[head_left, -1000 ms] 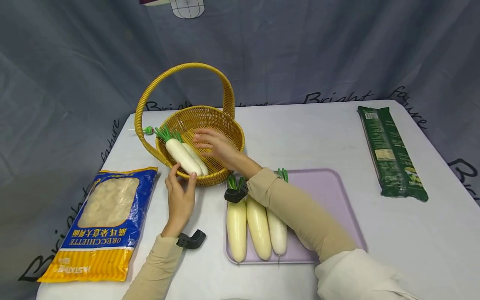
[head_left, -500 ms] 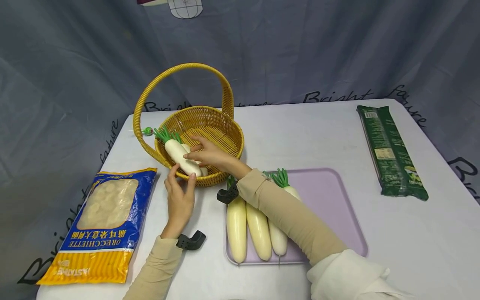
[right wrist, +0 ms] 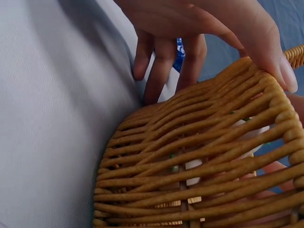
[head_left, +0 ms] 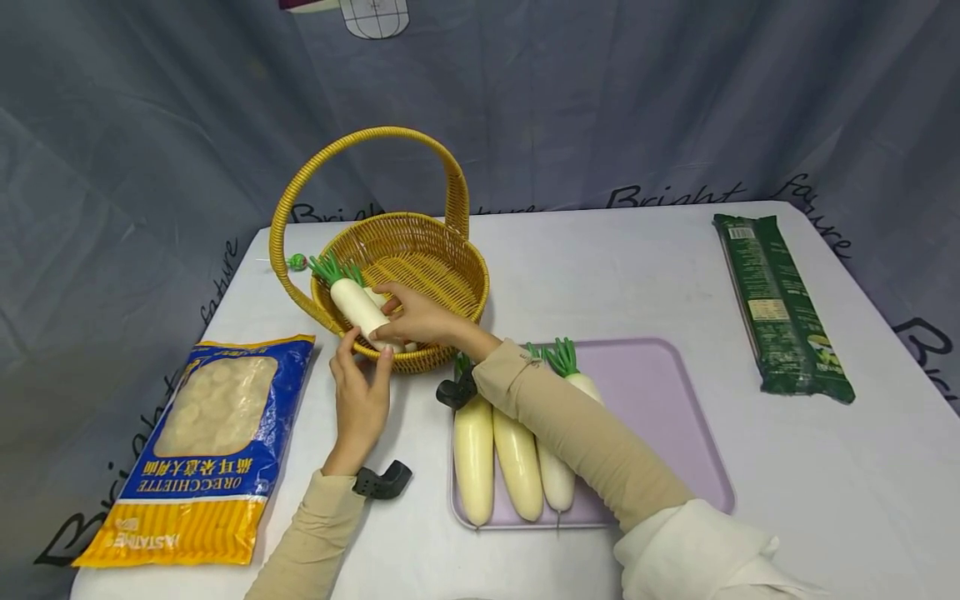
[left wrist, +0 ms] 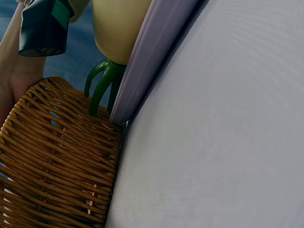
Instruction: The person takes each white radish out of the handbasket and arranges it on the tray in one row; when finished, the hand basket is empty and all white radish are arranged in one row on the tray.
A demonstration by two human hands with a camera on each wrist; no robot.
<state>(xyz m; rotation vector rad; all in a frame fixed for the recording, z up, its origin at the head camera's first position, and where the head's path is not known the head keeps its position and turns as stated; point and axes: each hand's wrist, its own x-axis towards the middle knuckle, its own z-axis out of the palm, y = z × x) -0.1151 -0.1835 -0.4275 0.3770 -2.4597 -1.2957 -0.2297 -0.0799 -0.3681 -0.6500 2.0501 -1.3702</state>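
On the table [head_left: 570,275], a blue bag [head_left: 213,417] lies far left. Your left hand [head_left: 360,408] touches the near rim of the basket [head_left: 481,260], fingers spread. Two white radishes [head_left: 354,302] lie inside; your right hand [head_left: 422,320] bends over them, but I can't tell if it grips. Next are more radishes [head_left: 474,462] on a purple tray [head_left: 637,392], then a green pack [head_left: 780,308].

Toward seven o'clock in the head view, the left sleeve [head_left: 306,537] is plain tan. Toward five, the right sleeve [head_left: 581,437] matches, with loose white fabric [head_left: 693,546] bunched higher up. Curved black wrist mounts [head_left: 383,481] are worn.
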